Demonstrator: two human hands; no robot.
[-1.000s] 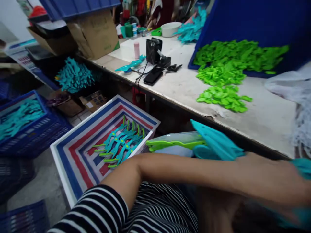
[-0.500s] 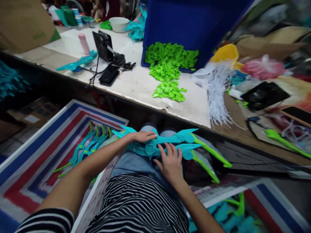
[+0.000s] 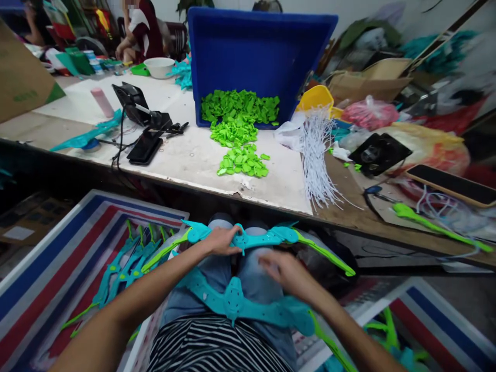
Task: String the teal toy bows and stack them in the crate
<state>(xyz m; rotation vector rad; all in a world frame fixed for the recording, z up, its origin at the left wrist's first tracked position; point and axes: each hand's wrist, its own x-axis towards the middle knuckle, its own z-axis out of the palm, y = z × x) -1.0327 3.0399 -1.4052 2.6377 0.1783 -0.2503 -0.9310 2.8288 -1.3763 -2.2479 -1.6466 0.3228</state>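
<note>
Over my knees lies a turquoise bow-shaped plastic piece with lime-green curved arms at its ends. My left hand grips it near its middle, thumb along the top. A second such piece rests nearer me across my lap, its left end hidden under my left forearm. Between the two pieces, toward the right, hovers my right hand; motion smears its fingers, and I cannot make out anything in them. My right forearm passes over the near piece's right end.
A crate lined with striped sheeting at left holds several similar pieces; another striped crate stands at right. On the table, green parts spill from a blue bin, beside white ties and a phone. A person sits beyond.
The two bow-shaped pieces, close together before, are now apart, one nearer my body. My right hand has come off them and moved right. The camera view has tilted up.
</note>
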